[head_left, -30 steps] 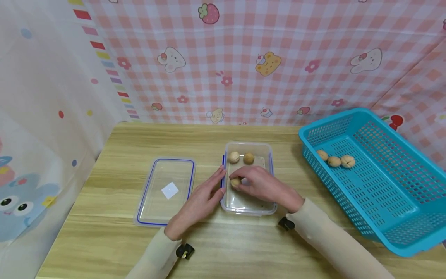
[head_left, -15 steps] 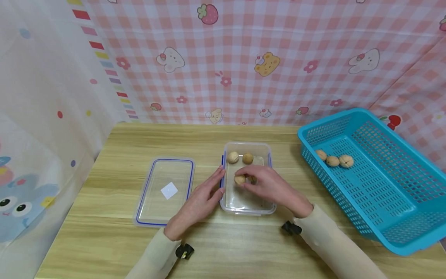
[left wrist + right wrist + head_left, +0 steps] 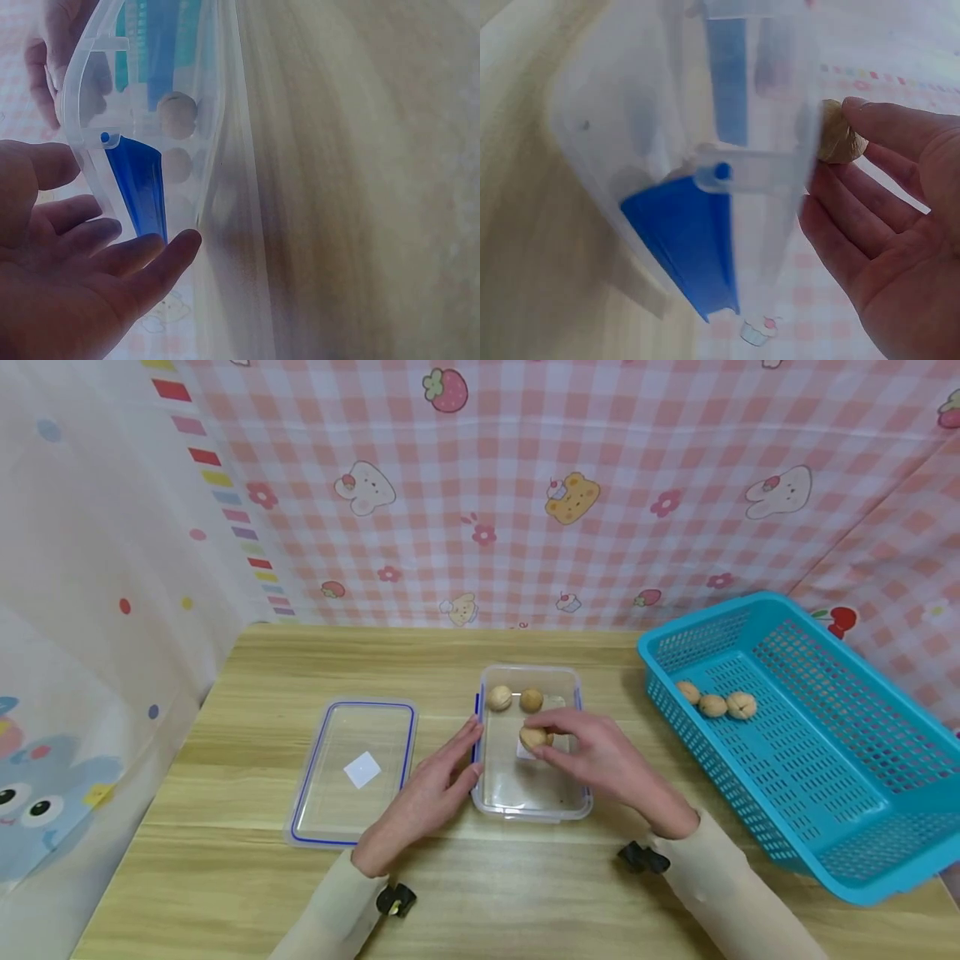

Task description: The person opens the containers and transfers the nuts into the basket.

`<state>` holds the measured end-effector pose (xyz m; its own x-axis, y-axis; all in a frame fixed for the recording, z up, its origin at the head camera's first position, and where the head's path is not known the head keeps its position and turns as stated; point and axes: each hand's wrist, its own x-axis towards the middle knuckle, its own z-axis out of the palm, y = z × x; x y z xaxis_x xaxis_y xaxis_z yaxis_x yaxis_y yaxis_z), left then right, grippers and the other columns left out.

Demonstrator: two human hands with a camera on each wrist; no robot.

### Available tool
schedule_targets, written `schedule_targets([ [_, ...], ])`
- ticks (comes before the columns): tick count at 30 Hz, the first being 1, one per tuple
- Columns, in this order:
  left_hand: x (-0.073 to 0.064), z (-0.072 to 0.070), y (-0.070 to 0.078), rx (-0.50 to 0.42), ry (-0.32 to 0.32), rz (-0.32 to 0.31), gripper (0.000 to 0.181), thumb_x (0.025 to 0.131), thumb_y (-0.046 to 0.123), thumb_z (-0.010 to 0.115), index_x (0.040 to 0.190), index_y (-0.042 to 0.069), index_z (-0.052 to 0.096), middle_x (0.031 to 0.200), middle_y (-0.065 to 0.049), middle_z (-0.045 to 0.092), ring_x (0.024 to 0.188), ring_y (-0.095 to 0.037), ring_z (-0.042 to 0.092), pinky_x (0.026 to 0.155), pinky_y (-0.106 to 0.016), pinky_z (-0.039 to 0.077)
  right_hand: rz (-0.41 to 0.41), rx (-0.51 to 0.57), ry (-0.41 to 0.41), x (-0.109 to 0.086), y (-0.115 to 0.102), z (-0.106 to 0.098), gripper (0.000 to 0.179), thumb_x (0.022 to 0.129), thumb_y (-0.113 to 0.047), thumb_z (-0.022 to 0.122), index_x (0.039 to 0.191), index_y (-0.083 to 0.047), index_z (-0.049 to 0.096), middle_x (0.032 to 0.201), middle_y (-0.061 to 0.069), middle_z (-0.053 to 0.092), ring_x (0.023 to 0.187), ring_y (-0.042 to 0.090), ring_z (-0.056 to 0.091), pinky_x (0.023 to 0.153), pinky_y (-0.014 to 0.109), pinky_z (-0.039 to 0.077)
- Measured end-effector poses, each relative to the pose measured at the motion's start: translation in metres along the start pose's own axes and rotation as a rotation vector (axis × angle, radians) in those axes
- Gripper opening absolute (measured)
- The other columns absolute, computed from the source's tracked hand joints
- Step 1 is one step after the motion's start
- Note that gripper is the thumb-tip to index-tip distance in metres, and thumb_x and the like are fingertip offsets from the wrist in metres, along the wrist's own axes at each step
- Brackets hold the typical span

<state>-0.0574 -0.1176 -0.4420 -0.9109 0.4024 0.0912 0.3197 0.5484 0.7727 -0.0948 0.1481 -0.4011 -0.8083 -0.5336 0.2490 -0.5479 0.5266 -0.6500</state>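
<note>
My right hand (image 3: 596, 747) pinches a walnut (image 3: 533, 738) over the clear plastic box (image 3: 525, 808), between thumb and fingers. In the right wrist view the same walnut (image 3: 838, 135) shows at the box rim. Behind it in the head view, part of another walnut (image 3: 551, 738) peeks out, mostly hidden. Two walnuts, a pale one (image 3: 499, 697) and a browner one (image 3: 531, 699), lie at the far end of the box. With fingers extended, my left hand (image 3: 431, 789) lies along the box's left side, by a blue latch flap (image 3: 142, 187).
Left of the box lies its clear lid (image 3: 352, 810) with a blue seal and a white square label. A blue plastic basket (image 3: 780, 777) stands on the right, with three walnuts (image 3: 713, 706) inside. A pink checked cloth (image 3: 480, 485) hangs behind the table.
My right hand has moved to the right and slightly up over the box, carrying the walnut. My left hand has stayed at the box's left side.
</note>
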Motion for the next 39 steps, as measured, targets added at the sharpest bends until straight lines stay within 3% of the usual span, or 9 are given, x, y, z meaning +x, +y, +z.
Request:
schedule_targets([
  [5, 0.000, 0.000, 0.000, 0.005, 0.004, 0.005, 0.054, 0.108, 0.018, 0.055, 0.157, 0.002, 0.039, 0.167, -0.012, 0.030, 0.151, -0.029, 0.032, 0.124, -0.050, 0.028, -0.022, 0.015, 0.061, -0.006, -0.002, -0.012, 0.035, 0.088, -0.005, 0.082, 0.122, -0.007, 0.074, 0.118, 0.006, 0.075, 0.106, 0.023, 0.072, 0.088, 0.046, 0.061],
  [11, 0.000, 0.000, -0.001, -0.005, -0.005, -0.005, 0.054, 0.108, 0.019, 0.054, 0.158, 0.003, 0.039, 0.168, -0.010, 0.029, 0.152, -0.027, 0.031, 0.125, -0.046, 0.026, -0.078, -0.048, 0.168, -0.015, -0.005, -0.028, 0.037, 0.085, -0.003, 0.084, 0.121, -0.006, 0.075, 0.116, 0.008, 0.076, 0.105, 0.024, 0.072, 0.083, 0.044, 0.062],
  [21, 0.001, 0.000, -0.001, -0.004, -0.012, -0.015, 0.054, 0.108, 0.019, 0.053, 0.158, 0.004, 0.038, 0.168, -0.009, 0.029, 0.152, -0.026, 0.031, 0.125, -0.045, 0.026, -0.002, -0.079, 0.217, -0.025, -0.010, -0.048, 0.040, 0.088, -0.006, 0.083, 0.126, -0.009, 0.073, 0.123, 0.006, 0.074, 0.111, 0.024, 0.071, 0.089, 0.045, 0.061],
  [29, 0.001, 0.000, -0.001, -0.004, -0.019, -0.019, 0.054, 0.109, 0.019, 0.053, 0.159, 0.004, 0.038, 0.169, -0.008, 0.028, 0.153, -0.025, 0.030, 0.125, -0.043, 0.026, -0.006, -0.064, 0.267, -0.038, -0.006, -0.067, 0.045, 0.084, 0.004, 0.082, 0.127, -0.007, 0.073, 0.121, 0.006, 0.074, 0.111, 0.010, 0.067, 0.094, 0.009, 0.049],
  [39, 0.000, 0.001, -0.002, -0.014, -0.016, -0.019, 0.055, 0.108, 0.018, 0.054, 0.159, 0.004, 0.037, 0.169, -0.009, 0.027, 0.153, -0.027, 0.029, 0.125, -0.046, 0.025, 0.056, -0.087, 0.329, -0.056, -0.009, -0.088, 0.051, 0.084, 0.007, 0.081, 0.131, -0.009, 0.071, 0.121, 0.004, 0.074, 0.105, -0.007, 0.064, 0.095, 0.006, 0.047],
])
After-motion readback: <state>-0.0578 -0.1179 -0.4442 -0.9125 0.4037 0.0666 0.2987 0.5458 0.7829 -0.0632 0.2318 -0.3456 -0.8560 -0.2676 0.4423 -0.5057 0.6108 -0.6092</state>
